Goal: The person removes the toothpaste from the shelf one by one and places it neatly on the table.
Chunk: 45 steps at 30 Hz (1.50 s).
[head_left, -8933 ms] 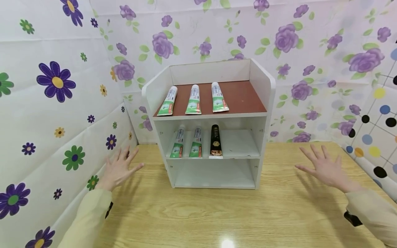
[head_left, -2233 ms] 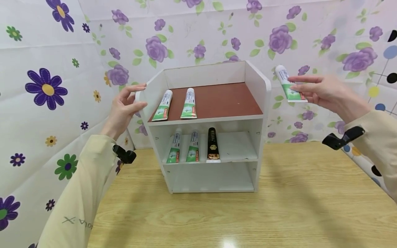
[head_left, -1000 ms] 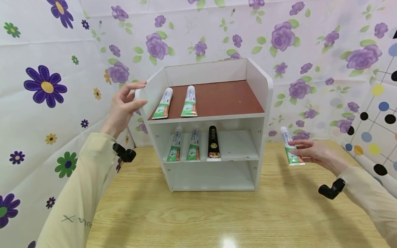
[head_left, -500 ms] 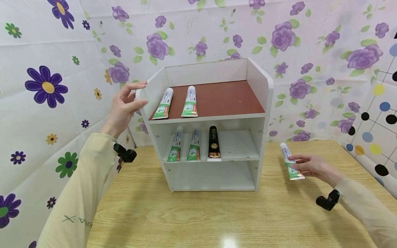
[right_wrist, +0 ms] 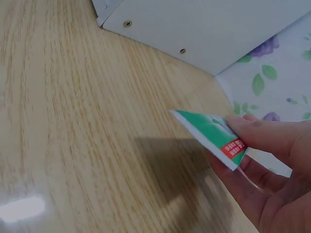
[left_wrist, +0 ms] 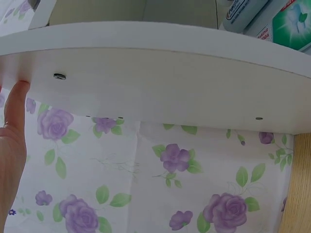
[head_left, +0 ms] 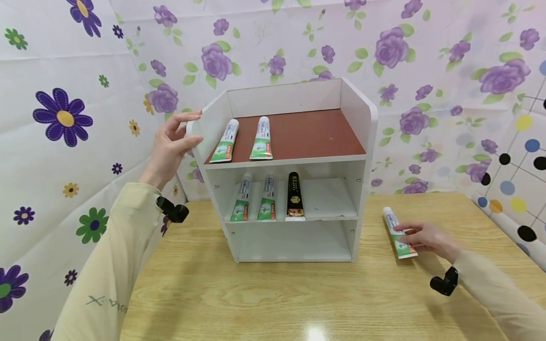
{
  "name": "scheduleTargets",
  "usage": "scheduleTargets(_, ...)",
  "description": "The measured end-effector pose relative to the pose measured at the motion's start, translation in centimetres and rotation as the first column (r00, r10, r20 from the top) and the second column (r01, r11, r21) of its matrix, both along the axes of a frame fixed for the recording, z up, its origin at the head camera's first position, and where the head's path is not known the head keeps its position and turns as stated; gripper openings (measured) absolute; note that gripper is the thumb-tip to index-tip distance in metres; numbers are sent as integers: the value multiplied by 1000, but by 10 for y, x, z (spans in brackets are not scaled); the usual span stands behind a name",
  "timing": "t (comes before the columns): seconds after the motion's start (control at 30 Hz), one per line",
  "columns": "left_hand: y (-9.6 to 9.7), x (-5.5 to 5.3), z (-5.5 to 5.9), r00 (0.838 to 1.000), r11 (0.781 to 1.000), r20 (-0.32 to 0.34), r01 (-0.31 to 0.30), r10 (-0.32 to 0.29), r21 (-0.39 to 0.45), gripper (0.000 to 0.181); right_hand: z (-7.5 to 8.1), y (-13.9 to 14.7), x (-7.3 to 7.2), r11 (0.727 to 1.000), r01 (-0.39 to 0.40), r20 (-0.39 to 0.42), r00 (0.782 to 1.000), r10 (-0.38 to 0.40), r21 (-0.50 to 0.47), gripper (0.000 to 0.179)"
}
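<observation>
My right hand (head_left: 426, 238) pinches a green-and-white toothpaste tube (head_left: 395, 233) low over the table, right of the white shelf unit (head_left: 283, 162). In the right wrist view the tube's flat end (right_wrist: 214, 136) juts out between thumb and fingers, its shadow on the wood. My left hand (head_left: 168, 144) grips the front edge of the unit's left side panel; one fingertip meets the panel's outer face in the left wrist view. Two green-and-white tubes, left (head_left: 224, 142) and right (head_left: 261, 139), lie on the brown top. On the middle shelf are two more (head_left: 241, 198) (head_left: 267, 198) and a black tube (head_left: 295, 196).
The unit's bottom compartment (head_left: 294, 241) is bare white board. A wooden table (head_left: 273, 298) carries the unit. Behind it hangs a purple-flowered cloth (head_left: 298, 42), with a daisy-patterned cloth (head_left: 64, 166) on the left and a dotted one (head_left: 520, 189) on the right.
The third tube from the top shelf has left it in my right hand, moved right of the unit and come down close to the table. My left hand went to the unit's side and stays there.
</observation>
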<state>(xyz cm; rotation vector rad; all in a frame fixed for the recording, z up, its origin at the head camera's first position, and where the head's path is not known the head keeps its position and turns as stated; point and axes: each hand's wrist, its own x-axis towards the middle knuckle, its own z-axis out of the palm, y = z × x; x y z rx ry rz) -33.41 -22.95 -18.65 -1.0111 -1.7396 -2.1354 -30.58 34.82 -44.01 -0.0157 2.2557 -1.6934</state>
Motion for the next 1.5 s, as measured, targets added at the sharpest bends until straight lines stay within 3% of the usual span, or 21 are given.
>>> scheduleTargets(0.77,2,0,0,1000,1000,-2,-17,17,-1,37,-19,-10,-6,994,29,-75,997,-21,103,51)
scheduleTargets(1.5,4,-1,-2,999,999,-9,-30,30,17,36,-19,-5,-8,990,11,-162,987,12,141,42)
